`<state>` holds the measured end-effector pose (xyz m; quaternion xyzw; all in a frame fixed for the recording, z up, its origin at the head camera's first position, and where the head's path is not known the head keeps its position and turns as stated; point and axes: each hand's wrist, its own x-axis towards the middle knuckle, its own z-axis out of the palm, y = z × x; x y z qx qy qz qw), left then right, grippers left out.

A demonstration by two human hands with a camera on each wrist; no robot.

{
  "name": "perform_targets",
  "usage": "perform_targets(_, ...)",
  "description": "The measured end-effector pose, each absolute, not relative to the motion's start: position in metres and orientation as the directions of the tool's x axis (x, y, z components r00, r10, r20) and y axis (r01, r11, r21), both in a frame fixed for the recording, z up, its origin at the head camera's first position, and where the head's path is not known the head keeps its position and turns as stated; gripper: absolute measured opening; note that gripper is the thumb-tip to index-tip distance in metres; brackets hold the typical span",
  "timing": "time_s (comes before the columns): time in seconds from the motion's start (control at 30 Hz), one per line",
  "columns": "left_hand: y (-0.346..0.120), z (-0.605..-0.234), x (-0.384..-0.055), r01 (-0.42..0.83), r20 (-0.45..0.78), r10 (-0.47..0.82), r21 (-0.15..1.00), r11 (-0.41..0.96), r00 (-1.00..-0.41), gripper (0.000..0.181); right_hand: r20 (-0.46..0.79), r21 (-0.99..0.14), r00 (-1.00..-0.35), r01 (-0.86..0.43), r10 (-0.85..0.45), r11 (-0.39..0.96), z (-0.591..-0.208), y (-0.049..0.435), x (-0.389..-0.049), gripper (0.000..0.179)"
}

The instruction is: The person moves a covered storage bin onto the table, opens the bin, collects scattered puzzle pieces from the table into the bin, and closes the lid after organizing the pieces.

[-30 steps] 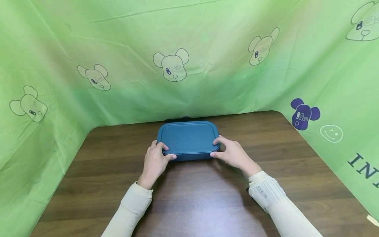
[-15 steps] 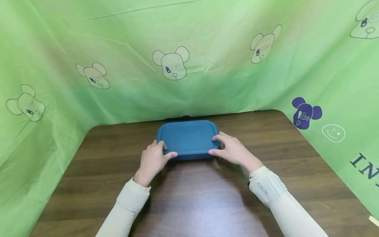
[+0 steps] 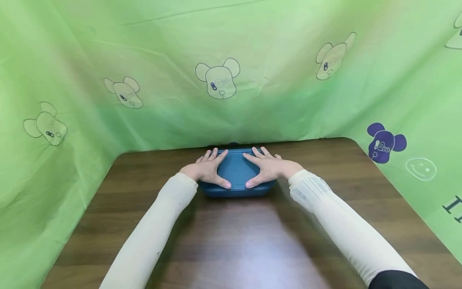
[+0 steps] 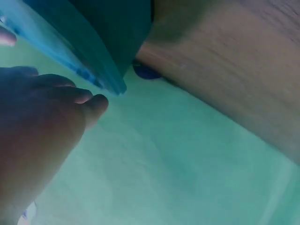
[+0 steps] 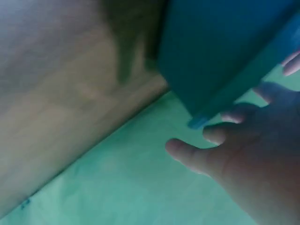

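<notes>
A blue rectangular lidded container point(image 3: 237, 168) sits near the far edge of the table, its lid lying flat on top. My left hand point(image 3: 208, 170) is spread over the left part of the lid, thumb near the front rim and fingers reaching toward the back. My right hand point(image 3: 267, 168) mirrors it on the right part, fingers straight and apart. A strip of bare lid shows between the two thumbs. In the left wrist view the container's corner point(image 4: 112, 56) stands beside the spread fingers. The right wrist view shows the container's side point(image 5: 220, 51) close to the fingertips.
The brown wood-grain table point(image 3: 231, 237) extends in front and to both sides. A green cloth point(image 3: 173, 108) printed with mouse-like heads hangs along the far edge and both sides, right behind the container.
Both hands have gone from gripping the container's front corners to lying spread over the lid, closer together. The container stays at about the same place on the table.
</notes>
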<state>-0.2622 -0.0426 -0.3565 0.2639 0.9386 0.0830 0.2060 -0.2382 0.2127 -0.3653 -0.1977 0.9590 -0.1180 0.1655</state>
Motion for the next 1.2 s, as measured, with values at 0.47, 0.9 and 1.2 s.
perform_targets(0.47,-0.033,-0.364,-0.257,0.425,-0.43,0.466,0.194,0.884,-0.773,0.122,-0.37,-0.26,-0.829,-0.34,-0.418,0.904,-0.363,0.198,-0.238,0.125)
perform_targets(0.9,-0.026,-0.37,-0.264,0.452,-0.41,0.475,0.159,0.878,-0.779,0.12,-0.357,-0.288,-0.84,-0.316,-0.408,0.904,-0.37,0.204,-0.24,0.124)
perform_targets(1.2,-0.039,-0.375,-0.249,0.503,-0.167,0.533,0.191,0.843,-0.83,0.123,-0.179,-0.332,-0.918,-0.281,-0.353,0.9,-0.377,0.21,-0.225,0.119)
